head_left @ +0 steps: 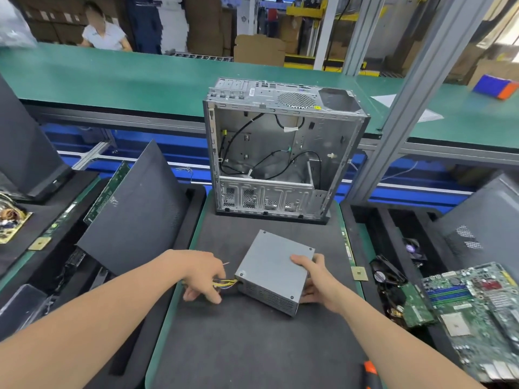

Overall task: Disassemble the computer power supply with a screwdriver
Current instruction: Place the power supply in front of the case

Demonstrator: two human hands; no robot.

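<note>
An orange-handled tool (371, 372), probably the screwdriver, lies at the near edge of the dark mat (252, 346), just beside the right forearm and untouched. Farther out, at the middle of the mat, the grey power supply (273, 272) lies flat and turned diagonally, with one corner pointing back toward the person and its lid screws facing up. The right hand (317, 282) grasps its right corner, thumb on the lid and fingers down the side. The left hand (202, 276) curls round the yellow cable bundle (226, 283) where it leaves the box's left corner. The tool lies nearer the right hand, which would have to let go to fetch it. The gutted computer case (280, 153) stands behind the box.
</note>
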